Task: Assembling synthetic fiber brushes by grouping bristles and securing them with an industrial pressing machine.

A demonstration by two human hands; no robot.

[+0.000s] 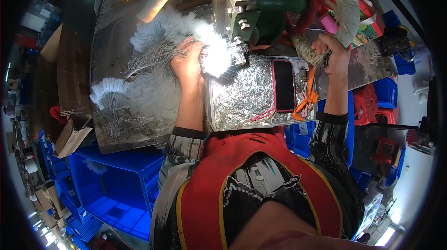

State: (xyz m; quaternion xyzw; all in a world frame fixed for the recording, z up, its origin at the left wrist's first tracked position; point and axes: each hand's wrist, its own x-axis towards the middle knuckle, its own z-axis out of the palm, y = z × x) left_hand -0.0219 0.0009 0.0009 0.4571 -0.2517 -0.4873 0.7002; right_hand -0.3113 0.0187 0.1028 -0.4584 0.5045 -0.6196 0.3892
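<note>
Left hand (pixel 188 63) clenched on a fan of white-tipped wire brushes (pixel 205 49), feeding them at the press (pixel 235 7). Right hand (pixel 336 54) grips the wrapped lever (pixel 347 10) (likely the trimming step); next needs tips aligned before pulling.

Worn items as I see them from the head camera:
- red apron (pixel 260 157) with yellow piping along its edges, lower centre of the frame;
- striped grey-and-dark sleeves (pixel 179 157) with black cuffs, one on each forearm;
- dark patterned top with white trim showing at the apron's neckline.
</note>
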